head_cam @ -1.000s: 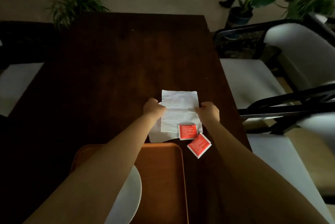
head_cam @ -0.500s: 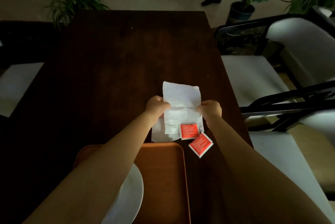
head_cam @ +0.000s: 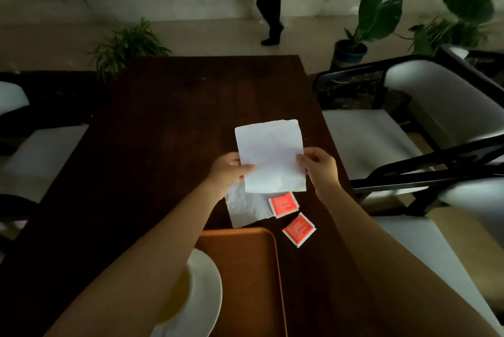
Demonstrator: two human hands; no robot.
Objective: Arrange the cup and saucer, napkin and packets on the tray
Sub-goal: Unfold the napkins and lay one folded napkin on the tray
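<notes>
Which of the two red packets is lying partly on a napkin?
The far packet, nearer the hands: its left edge overlaps the napkin on the table. The near packet lies on bare table, beside the tray.

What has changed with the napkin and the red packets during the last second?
Both hands, left hand and right hand, lifted the upper napkin off the lower napkin. The two red packets, tray and saucer stayed put.

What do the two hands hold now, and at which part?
Both hold the white napkin: left hand pinches its left edge, right hand its right edge.
</notes>
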